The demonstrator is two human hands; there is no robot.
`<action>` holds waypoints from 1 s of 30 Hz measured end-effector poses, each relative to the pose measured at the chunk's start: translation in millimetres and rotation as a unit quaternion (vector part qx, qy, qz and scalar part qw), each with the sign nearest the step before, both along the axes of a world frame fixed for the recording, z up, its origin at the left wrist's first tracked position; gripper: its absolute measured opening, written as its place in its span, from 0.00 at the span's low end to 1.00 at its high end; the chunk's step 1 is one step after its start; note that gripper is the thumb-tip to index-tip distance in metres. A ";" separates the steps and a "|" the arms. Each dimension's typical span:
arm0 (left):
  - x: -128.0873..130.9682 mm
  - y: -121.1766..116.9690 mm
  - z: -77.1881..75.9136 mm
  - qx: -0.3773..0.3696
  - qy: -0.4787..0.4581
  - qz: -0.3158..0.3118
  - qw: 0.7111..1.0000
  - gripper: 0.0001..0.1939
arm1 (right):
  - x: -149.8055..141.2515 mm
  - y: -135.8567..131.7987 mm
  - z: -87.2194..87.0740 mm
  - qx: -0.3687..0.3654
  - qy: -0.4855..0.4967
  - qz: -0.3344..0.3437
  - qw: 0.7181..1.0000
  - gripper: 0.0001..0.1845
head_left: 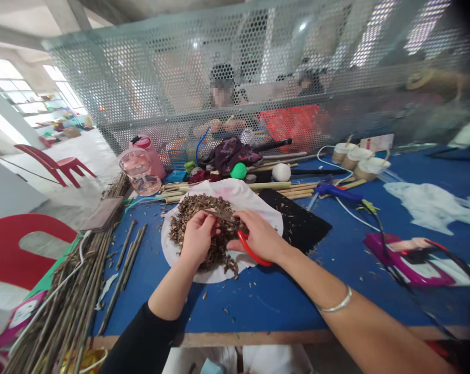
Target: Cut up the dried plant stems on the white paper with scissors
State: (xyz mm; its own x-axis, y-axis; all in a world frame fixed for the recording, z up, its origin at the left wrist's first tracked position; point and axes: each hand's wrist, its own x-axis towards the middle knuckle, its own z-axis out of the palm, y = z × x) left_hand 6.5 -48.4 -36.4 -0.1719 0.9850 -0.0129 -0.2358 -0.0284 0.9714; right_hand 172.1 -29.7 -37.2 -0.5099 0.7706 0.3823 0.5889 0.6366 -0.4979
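My right hand (260, 234) is closed round scissors with red handles (254, 250). Their dark blades (221, 214) point left, toward the fingertips of my left hand (198, 236). Those fingers are pinched together; whatever they hold is too small to make out. Both hands are above a heap of dried brown plant bits (188, 208), which lies on a round white cloth (254, 195) with pinkish stains. Some bits have spilled to the cloth's near edge.
Long thin sticks (75, 291) lie bundled at the left, near a red chair (28, 249). A blue glue gun (338, 192), paper cups (371, 167) and a magenta device (410, 259) sit on the right. Behind stand a pink jug (141, 171) and a perforated metal screen (160, 78), with people beyond.
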 end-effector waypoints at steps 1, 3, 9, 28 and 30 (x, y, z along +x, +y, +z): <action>0.4 -0.7 -1.4 0.005 0.005 -0.003 1.000 0.12 | -1.4 -0.6 -1.5 -0.002 -0.003 0.004 1.000 0.32; 1.1 -2.2 -3.8 0.013 0.024 -0.012 1.000 0.12 | -2.2 -0.4 -3.2 -0.009 -0.005 0.009 1.000 0.33; 1.6 -5.5 -6.8 0.021 0.046 -0.029 0.998 0.12 | -0.7 2.2 -4.5 -0.021 0.008 0.028 0.999 0.35; 7.7 -14.3 2.0 -0.035 0.036 -0.004 0.999 0.08 | -2.2 2.1 -3.3 -0.012 -0.008 0.027 1.000 0.27; 7.7 -14.1 3.3 -0.044 -0.044 -0.008 0.998 0.10 | -2.4 1.9 -3.3 0.008 -0.028 0.004 1.000 0.28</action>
